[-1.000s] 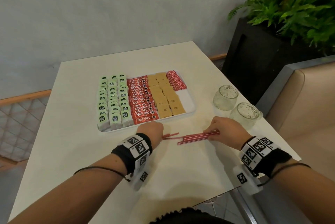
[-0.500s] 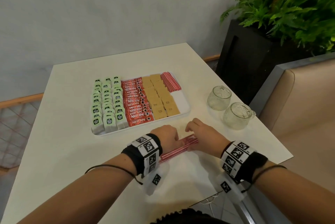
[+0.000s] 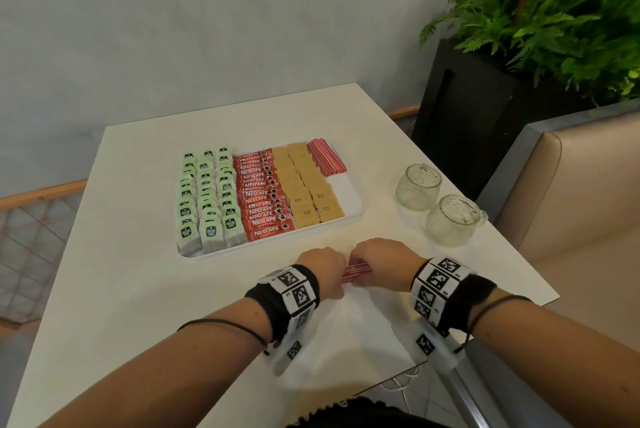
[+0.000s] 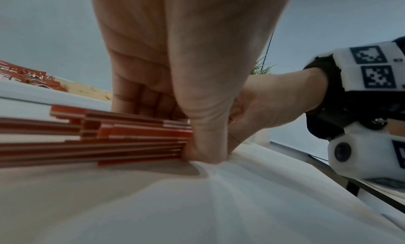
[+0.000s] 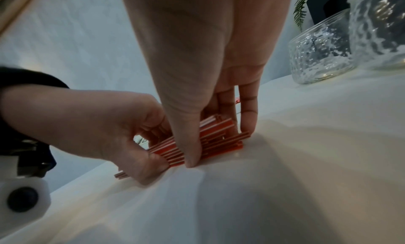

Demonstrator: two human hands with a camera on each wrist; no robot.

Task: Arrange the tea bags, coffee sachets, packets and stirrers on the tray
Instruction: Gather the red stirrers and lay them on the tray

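Observation:
A white tray (image 3: 348, 193) holds rows of green tea bags (image 3: 207, 199), red coffee sachets (image 3: 261, 195), brown sugar packets (image 3: 304, 185) and a stack of red stirrers (image 3: 325, 159) at its far right corner. On the table in front of the tray lies a loose bundle of red-and-white stirrers (image 3: 356, 270). My left hand (image 3: 325, 270) grips one end of it and my right hand (image 3: 375, 263) the other. Up close, my left hand (image 4: 175, 131) pinches the bundle (image 4: 131, 136) between thumb and fingers. My right hand (image 5: 219, 143) clamps the bundle (image 5: 166, 149) between thumb and fingers.
Two glass jars (image 3: 418, 187) (image 3: 450, 221) stand to the right of the tray, near the table's right edge. A black planter (image 3: 485, 122) with a fern and a beige bench (image 3: 571, 192) lie beyond that edge. The tray's near right part is bare.
Both hands have slid together along the stirrers and gathered the spread sticks into one tight bundle. The hands now almost touch, closer to me than before.

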